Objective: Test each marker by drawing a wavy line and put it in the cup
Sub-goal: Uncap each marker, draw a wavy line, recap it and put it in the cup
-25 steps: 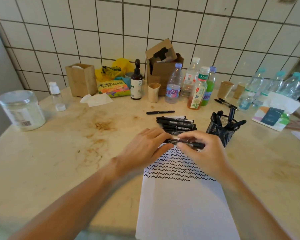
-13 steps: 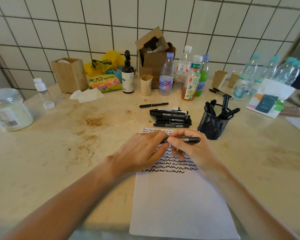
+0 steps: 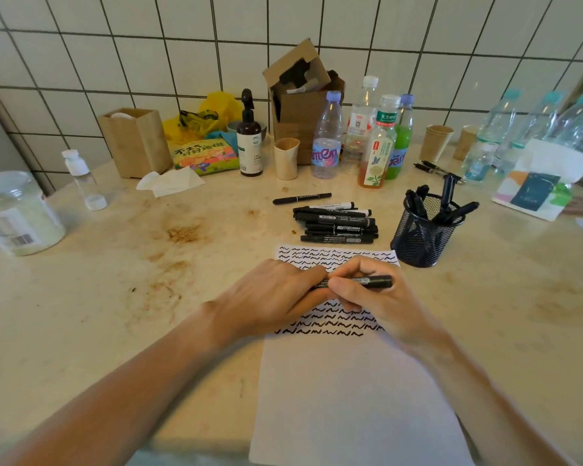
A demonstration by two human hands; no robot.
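Note:
Both hands hold one black marker level above the white paper, whose upper half is covered with rows of black wavy lines. My left hand grips the marker's left end, which is hidden under its fingers. My right hand pinches the barrel, and the right end sticks out past the thumb. A pile of several black markers lies just beyond the paper, with one more marker apart behind it. A black mesh cup to the right of the pile holds several markers.
Along the tiled wall stand several bottles, paper cups, a brown pump bottle, a cardboard box and a wooden holder. A plastic jar sits far left. A tissue pack lies far right.
The camera has tilted and pulled back, so more paper shows. Both hands keep hold of the marker over the wavy lines; their grip looks unchanged.

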